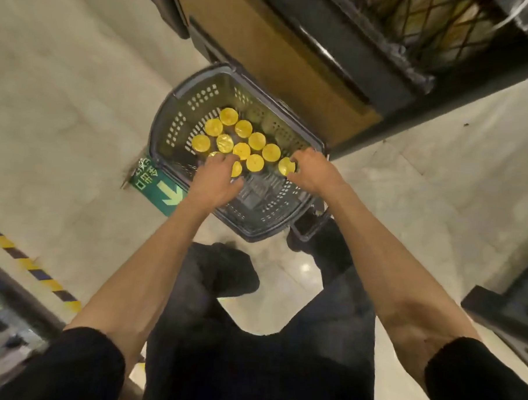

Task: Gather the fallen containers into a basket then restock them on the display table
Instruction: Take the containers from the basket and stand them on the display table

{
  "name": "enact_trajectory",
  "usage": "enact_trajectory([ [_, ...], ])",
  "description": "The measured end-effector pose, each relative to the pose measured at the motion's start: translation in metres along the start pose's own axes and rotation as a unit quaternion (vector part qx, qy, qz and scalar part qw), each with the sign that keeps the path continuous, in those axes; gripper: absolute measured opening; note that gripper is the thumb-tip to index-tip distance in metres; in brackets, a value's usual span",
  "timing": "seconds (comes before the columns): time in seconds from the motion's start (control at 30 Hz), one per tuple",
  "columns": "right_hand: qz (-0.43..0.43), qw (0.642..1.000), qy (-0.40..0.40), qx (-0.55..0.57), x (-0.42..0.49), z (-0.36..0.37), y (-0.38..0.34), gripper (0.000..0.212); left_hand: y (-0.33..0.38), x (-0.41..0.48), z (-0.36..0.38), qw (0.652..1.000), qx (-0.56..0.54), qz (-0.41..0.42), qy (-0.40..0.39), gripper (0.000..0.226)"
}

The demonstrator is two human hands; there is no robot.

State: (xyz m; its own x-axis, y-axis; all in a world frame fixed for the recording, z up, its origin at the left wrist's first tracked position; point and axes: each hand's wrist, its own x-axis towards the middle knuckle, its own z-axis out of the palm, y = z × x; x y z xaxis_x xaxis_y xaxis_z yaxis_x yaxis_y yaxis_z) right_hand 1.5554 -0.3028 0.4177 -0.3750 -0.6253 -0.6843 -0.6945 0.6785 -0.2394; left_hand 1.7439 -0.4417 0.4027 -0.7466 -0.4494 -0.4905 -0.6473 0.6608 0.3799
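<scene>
- Right hand (312, 171) is in: fingers (298, 159) curled round the near-right container (287, 167), pinching it up at its yellow lid.
- Left hand (216, 181) now: fingers (220, 160) bent down over a lid at the cluster's near-left. Gripping or only touching? I cannot tell.
- The containers (243, 128) stand upright, lids up, packed touching one another inside the basket (166, 117).
- The basket sits on the floor (64, 100), just beside the dark display unit (391, 96).
- They look small, rigid and light, one per hand. The glossy lids may be slippery, so a hold lower round the body seems safer.
- Packed this tight, a lifted one could tip its neighbours.
</scene>
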Motion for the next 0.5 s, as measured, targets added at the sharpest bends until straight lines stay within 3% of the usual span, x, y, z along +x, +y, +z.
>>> enact_trajectory([
  [0.5,0.114,0.993,0.011,0.018,0.186,0.148,0.039,0.058,-0.087,0.181,0.169,0.995,0.031,0.044,-0.078,0.058],
])
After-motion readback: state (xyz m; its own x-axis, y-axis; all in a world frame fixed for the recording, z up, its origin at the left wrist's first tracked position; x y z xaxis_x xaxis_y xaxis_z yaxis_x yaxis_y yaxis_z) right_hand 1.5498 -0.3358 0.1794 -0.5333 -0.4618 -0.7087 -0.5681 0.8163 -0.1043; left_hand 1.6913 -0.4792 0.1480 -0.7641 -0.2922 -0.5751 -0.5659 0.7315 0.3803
